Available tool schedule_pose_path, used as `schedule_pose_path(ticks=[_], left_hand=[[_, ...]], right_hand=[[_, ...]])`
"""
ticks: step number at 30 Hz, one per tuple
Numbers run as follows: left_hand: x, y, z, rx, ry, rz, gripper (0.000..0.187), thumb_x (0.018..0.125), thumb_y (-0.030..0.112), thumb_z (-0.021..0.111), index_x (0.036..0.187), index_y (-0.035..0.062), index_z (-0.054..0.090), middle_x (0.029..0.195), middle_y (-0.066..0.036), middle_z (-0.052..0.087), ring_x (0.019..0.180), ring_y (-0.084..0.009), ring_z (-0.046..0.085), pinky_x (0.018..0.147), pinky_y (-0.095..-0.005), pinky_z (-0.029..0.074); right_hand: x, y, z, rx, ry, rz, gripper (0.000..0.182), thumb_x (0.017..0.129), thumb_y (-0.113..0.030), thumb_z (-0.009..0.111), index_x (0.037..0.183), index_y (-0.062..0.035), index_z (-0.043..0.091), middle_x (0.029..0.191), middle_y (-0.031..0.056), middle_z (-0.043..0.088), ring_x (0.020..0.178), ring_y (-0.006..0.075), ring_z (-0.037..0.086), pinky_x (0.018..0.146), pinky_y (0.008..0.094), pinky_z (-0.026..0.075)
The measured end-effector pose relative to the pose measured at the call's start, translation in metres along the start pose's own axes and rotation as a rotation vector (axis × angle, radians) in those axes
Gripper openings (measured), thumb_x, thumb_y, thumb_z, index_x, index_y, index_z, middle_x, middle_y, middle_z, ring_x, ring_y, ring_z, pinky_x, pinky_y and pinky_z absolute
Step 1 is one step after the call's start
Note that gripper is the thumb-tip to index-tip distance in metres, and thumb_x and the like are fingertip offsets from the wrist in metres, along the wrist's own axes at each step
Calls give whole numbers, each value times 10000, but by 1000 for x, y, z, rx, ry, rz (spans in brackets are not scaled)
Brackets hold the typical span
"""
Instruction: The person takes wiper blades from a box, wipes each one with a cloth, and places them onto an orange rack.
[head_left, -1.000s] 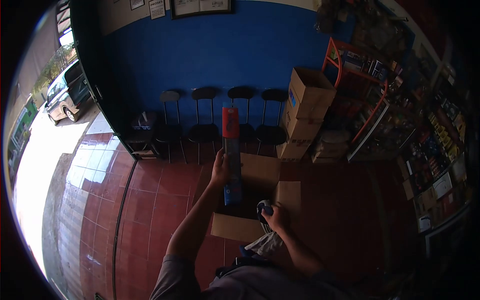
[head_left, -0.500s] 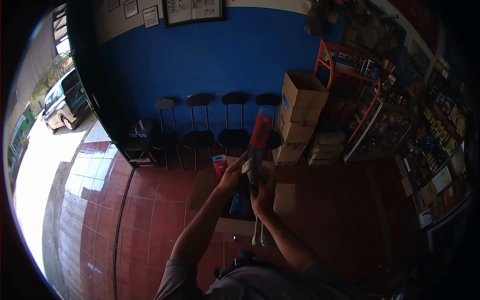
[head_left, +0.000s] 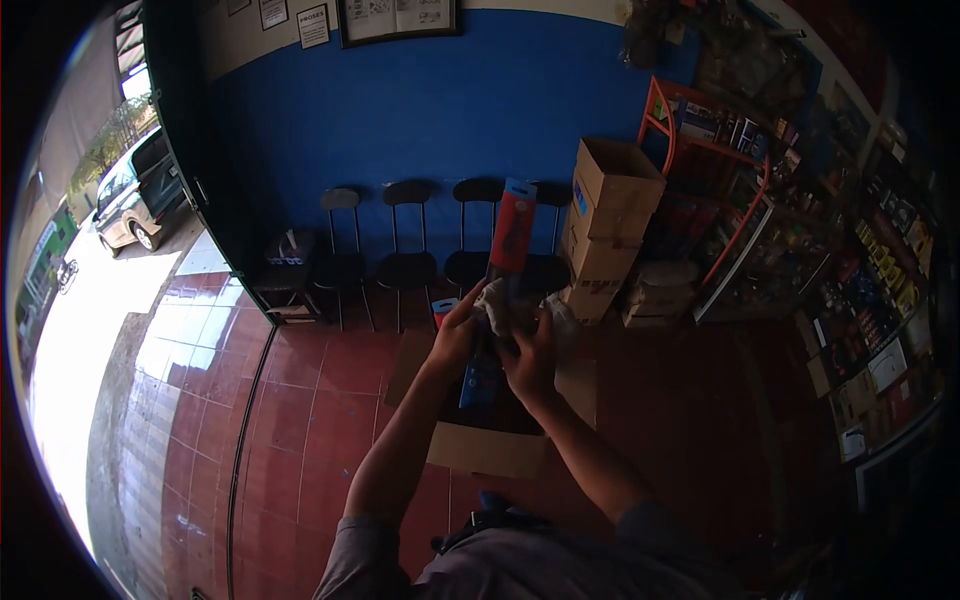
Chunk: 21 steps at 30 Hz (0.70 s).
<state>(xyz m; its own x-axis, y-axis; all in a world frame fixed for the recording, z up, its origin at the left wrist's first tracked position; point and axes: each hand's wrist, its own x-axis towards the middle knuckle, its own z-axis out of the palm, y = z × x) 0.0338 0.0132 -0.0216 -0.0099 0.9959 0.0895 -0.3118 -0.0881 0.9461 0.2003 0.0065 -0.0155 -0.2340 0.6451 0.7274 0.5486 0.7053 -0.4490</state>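
A long red package (head_left: pixel 513 235) with a blue top end stands tilted up in front of me; its lower part is dark and partly hidden by my hands. My left hand (head_left: pixel 456 338) is closed on its lower left side. Between my hands a whitish cloth (head_left: pixel 492 304) is bunched against the package, and more pale cloth shows beyond my right hand (head_left: pixel 531 362). That hand is closed around the lower end with the cloth; shadow hides its exact grip. Below lies an open cardboard box (head_left: pixel 487 451) with a blue package (head_left: pixel 479 386) inside.
Another red package (head_left: pixel 443 308) shows beside my left hand. Black chairs (head_left: pixel 406 268) line the blue wall (head_left: pixel 390 110). Stacked cartons (head_left: pixel 604 250), an orange rack (head_left: pixel 712 150) and a glass display case (head_left: pixel 740 260) stand on the right. Red tiles (head_left: pixel 330 400) cover the floor.
My hands have risen slightly with the red package. The cloth ends that hung below my right hand now show beyond it. The view has shifted a little.
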Motion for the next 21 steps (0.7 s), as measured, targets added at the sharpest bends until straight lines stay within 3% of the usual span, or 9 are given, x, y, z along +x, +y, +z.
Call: schedule_pose_path(ticks=[4, 6, 8, 10, 11, 16, 18, 19, 21], left_hand=[[3, 33, -2, -218, 125, 92, 578, 1058, 89, 515, 1607, 65, 334, 1232, -38, 651, 1014, -80, 625, 878, -260, 520], [8, 32, -20, 111, 161, 259, 517, 1072, 108, 462, 1583, 71, 397, 1241, -47, 650, 1058, -92, 613, 894, -259, 504], [13, 24, -32, 197, 232, 317, 496, 1071, 127, 473, 1560, 56, 429, 1219, -48, 648, 979, -85, 608, 866, -248, 499], [18, 18, -41, 56, 334, 452, 475, 1062, 133, 515, 1530, 64, 473, 1091, -18, 633, 842, -73, 555, 773, -246, 483], [1, 42, -21, -40, 376, 261, 418, 1056, 184, 554, 1458, 74, 528, 1018, -8, 613, 801, -77, 545, 733, -253, 479], [-5, 24, -11, 78, 378, 175, 374, 1048, 301, 597, 1347, 81, 551, 945, 3, 573, 790, -75, 543, 717, -261, 485], [1, 12, -24, -85, 213, 28, 371, 1045, 208, 599, 1385, 77, 529, 1004, -8, 619, 855, -85, 588, 772, -275, 508], [5, 1, -28, -136, 101, 100, 455, 1047, 120, 565, 1490, 76, 469, 1197, -47, 656, 1046, -119, 625, 908, -289, 516], [-7, -5, -18, -114, 72, 144, 491, 1053, 103, 548, 1530, 78, 437, 1303, -66, 624, 1145, -129, 596, 969, -291, 494]], right_hand=[[-68, -18, -11, 77, -276, -97, 514, 724, -160, 875, 1218, -125, 738, 1250, 154, 540, 1190, 355, 582, 986, 432, 517], [-81, -10, -15, 101, -587, -159, 499, 733, -205, 889, 1205, -142, 742, 1256, 133, 549, 1180, 321, 587, 979, 429, 520], [-81, 3, -17, 119, -582, -180, 516, 721, -208, 901, 1205, -122, 742, 1219, 124, 569, 1145, 315, 606, 955, 414, 526], [-63, 7, -25, 248, -479, 77, 476, 733, -191, 893, 1171, -79, 742, 1178, 132, 583, 1086, 325, 626, 930, 423, 529], [-45, 1, -33, 285, -351, 92, 423, 746, -169, 883, 1119, -39, 733, 1112, 142, 596, 1025, 329, 641, 918, 420, 528], [12, -22, -44, 415, -33, 248, 457, 764, -139, 873, 1159, -26, 673, 1102, 163, 621, 1043, 333, 649, 916, 423, 523], [15, -34, -37, 476, 70, 248, 478, 774, -125, 867, 1190, -31, 650, 1108, 167, 629, 1055, 336, 651, 920, 424, 521], [12, -37, -28, 433, 47, 157, 477, 794, -108, 851, 1209, -25, 631, 1142, 163, 635, 1085, 329, 648, 938, 412, 517], [4, -49, -11, 326, 80, -3, 420, 823, -54, 810, 1196, -16, 619, 1175, 165, 627, 1131, 342, 633, 971, 415, 503]])
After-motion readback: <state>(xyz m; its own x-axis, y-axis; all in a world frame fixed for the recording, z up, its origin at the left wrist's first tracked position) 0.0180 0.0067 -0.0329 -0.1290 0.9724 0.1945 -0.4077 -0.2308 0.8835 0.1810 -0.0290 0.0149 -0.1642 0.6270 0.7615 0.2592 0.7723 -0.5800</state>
